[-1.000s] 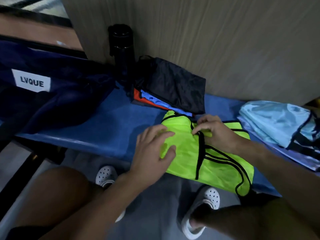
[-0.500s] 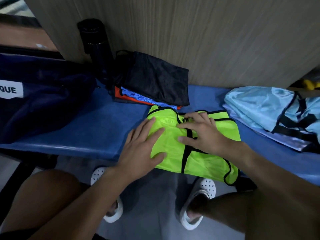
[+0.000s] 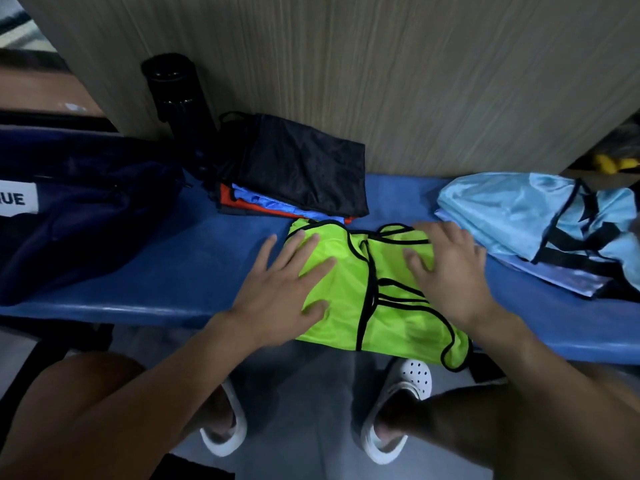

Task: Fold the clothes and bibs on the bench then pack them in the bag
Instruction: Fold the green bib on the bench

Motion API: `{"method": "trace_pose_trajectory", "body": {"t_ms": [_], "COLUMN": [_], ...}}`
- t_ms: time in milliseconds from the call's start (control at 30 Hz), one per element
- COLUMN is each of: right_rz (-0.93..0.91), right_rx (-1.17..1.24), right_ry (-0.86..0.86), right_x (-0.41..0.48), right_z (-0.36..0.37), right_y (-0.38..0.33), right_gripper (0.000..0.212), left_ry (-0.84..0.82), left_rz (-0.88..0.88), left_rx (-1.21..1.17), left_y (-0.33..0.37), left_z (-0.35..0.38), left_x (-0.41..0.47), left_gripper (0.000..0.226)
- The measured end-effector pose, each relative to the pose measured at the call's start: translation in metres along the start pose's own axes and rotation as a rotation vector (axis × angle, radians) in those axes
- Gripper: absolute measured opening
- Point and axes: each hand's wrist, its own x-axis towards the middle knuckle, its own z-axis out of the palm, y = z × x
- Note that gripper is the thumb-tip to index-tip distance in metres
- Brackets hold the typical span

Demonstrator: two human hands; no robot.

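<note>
A neon-yellow bib (image 3: 356,278) with black trim lies folded on the blue bench (image 3: 180,271), its lower edge hanging over the front. My left hand (image 3: 280,289) presses flat on the bib's left part, fingers spread. On its right part my right hand (image 3: 446,268) rests flat, fingers straight. Behind the bib sits a stack of folded clothes (image 3: 294,168), black on top with blue and orange beneath. A pile of light-blue bibs (image 3: 526,216) with black trim lies at the right. The dark navy bag (image 3: 76,209) with a white label sits at the left.
A black cylindrical bottle (image 3: 176,95) stands against the wooden wall (image 3: 381,71) behind the folded stack. My knees and white perforated clogs (image 3: 405,386) are on the grey floor below the bench. Something yellow (image 3: 613,164) lies at the far right.
My right hand has slid from the bib's middle to its right side and flattened out. My left hand stays pressed on the left side.
</note>
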Motion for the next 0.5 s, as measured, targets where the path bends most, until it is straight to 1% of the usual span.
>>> {"method": "trace_pose_trajectory", "body": {"t_ms": [67,100,167,200,267,333,433,500], "right_rz": [0.222,0.292,0.379,0.415,0.471,0.503,0.543,0.540], "right_rx": [-0.024,-0.028,0.002,0.050,0.143,0.135,0.159,0.207], "right_ry": [-0.010,-0.041,-0.104,-0.135,-0.195,-0.250,-0.320,-0.312], "right_x": [-0.002,-0.004,-0.009,-0.011,-0.013,-0.011,-0.005,0.002], "right_z": [-0.008,-0.010,-0.012,-0.012,-0.013,-0.015,-0.018,-0.015], "right_y": [0.008,0.012,0.020,0.024,0.027,0.030,0.034,0.036], "right_gripper": [0.049,0.053,0.058,0.058,0.056,0.053,0.062,0.066], "left_ry": [0.034,0.053,0.075,0.061,-0.003,-0.063,-0.083,-0.089], "left_rz": [0.039,0.065,0.127,0.155,0.179,0.171,0.156,0.140], "left_rx": [0.028,0.036,0.039,0.034,0.037,0.073,0.089,0.084], "left_y": [0.005,0.009,0.018,0.022,0.027,0.029,0.031,0.033], "left_z": [-0.004,-0.006,-0.006,-0.005,-0.001,0.004,0.007,0.008], "left_x": [0.006,0.009,0.017,0.020,0.026,0.031,0.036,0.038], "left_gripper": [0.072,0.072,0.072,0.074,0.079,0.082,0.082,0.082]}}
